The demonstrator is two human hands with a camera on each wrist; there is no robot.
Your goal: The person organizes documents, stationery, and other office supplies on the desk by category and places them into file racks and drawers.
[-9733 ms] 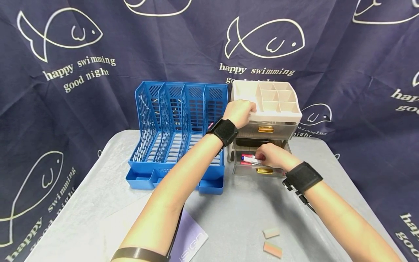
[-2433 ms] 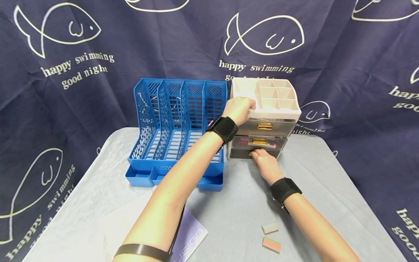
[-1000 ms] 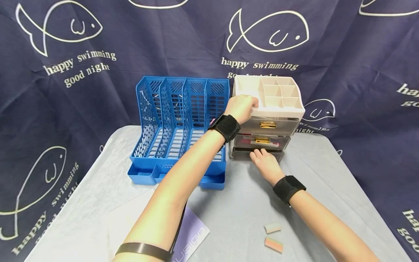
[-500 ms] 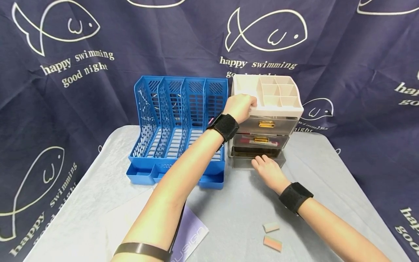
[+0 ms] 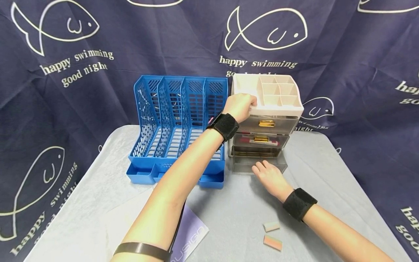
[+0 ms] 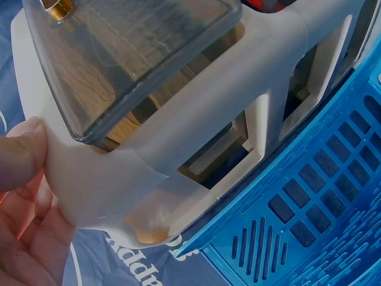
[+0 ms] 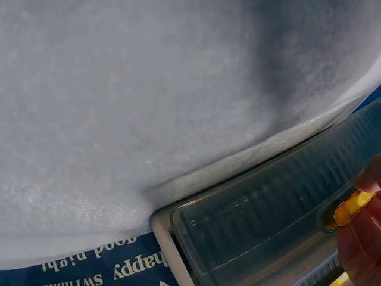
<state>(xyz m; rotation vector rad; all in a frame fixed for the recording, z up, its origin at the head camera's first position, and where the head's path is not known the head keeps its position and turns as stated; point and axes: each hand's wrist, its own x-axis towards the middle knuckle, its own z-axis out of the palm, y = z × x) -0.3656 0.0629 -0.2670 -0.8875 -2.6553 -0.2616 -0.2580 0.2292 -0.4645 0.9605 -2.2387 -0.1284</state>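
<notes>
A: Drawers (image 5: 262,125) sit at the back of the worktop (image 5: 98,189), right next to the blue file rack (image 5: 178,127). Bottom drawer (image 5: 258,160) is pulled out a bit.

B: Hands?

A: Right hand (image 5: 269,177) pinches its gold handle (image 7: 351,205). Left hand (image 5: 240,106) grips the top tray's corner. Two erasers (image 5: 272,234) lie nearby.

file rack (image 5: 178,127) left of drawer unit (image 5: 266,120)
</notes>
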